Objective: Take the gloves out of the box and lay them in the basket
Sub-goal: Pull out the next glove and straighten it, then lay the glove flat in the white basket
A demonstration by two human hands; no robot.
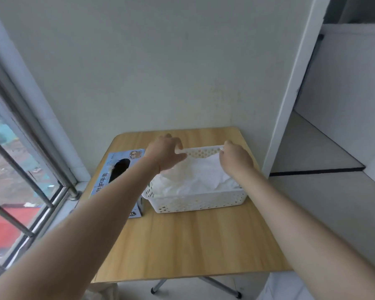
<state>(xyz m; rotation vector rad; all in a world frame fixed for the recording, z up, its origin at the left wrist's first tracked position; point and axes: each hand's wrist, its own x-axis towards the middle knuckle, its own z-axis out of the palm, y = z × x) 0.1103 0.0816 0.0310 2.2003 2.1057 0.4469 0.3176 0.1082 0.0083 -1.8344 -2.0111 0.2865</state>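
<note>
Glove box [117, 180] at nine o'clock, its opening dark, contents not discernible. My left hand [164, 152] pinches a white glove [198, 169] stretched across to my right hand [236, 158], fingers curled on its other end, over the basket [200, 201] at centre. Risk: the thin glove may drape over the far rim at twelve o'clock and slip onto the table [182, 241].

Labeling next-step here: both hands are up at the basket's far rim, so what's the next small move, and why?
Probably lower and release the glove onto the white pile in the basket. The left hand and right hand pinch it stretched between them above the far rim, so it isn't laid down yet.
</note>
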